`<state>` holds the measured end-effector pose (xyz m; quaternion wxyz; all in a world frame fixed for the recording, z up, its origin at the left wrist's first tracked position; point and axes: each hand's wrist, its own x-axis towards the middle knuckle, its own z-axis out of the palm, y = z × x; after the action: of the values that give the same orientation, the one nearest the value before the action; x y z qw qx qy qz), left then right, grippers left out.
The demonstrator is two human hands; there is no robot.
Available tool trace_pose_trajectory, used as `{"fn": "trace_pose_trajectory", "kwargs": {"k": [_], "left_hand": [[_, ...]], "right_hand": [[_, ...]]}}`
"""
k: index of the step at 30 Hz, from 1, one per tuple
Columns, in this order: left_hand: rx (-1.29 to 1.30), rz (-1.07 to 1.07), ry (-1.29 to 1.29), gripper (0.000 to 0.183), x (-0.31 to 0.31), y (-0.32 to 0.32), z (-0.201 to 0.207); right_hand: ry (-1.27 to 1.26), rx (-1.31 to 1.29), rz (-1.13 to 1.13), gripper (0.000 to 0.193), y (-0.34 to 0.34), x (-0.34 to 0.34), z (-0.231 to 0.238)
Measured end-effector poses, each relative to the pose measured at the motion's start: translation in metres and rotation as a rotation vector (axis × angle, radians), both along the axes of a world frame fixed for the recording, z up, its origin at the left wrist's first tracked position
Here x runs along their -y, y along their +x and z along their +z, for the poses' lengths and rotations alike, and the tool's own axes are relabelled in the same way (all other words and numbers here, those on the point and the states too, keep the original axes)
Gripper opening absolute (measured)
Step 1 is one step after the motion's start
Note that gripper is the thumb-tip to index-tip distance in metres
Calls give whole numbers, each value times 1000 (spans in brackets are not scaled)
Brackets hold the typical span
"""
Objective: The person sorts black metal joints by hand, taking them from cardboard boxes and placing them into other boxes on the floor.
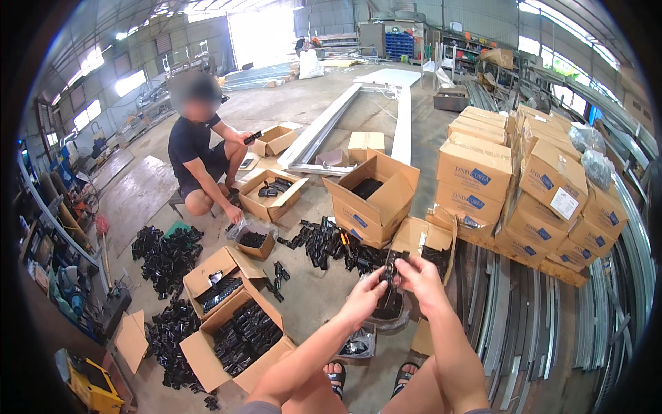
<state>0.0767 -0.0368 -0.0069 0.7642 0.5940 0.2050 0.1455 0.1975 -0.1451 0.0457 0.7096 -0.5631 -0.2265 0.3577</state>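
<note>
Both my hands are closed on a small black part (392,265), dark and elongated, held up in front of me; its exact kind is too small to tell. My left hand (364,298) grips it from the left and lower side, and my right hand (421,281) pinches it from the right. Just beneath them is a plastic-lined container (394,323) with dark pieces inside, partly covered by my hands. Beyond my right hand stands an open carton (418,233) holding more black parts. A heap of similar black parts (321,241) lies on the floor to the left.
A co-worker (200,155) sits at the left, one hand holding a black part, the other near a small box (255,243). An open carton full of black parts (248,334) is at lower left. Stacked cartons (472,176) and long metal profiles (496,310) occupy the right.
</note>
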Motion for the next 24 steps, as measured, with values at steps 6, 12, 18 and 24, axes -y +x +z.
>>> {"fn": "trace_pose_trajectory", "kwargs": {"k": [6, 12, 18, 24], "left_hand": [[99, -185, -141, 54, 12, 14, -12], [22, -187, -379, 48, 2, 5, -16], [-6, -86, -240, 44, 6, -7, -1], [-4, -101, -234, 55, 10, -5, 14]], "right_hand": [[-128, 63, -21, 24, 12, 15, -11], [-115, 77, -12, 26, 13, 19, -23], [-230, 272, 8, 19, 6, 9, -24], [-78, 88, -12, 22, 2, 18, -12]]}}
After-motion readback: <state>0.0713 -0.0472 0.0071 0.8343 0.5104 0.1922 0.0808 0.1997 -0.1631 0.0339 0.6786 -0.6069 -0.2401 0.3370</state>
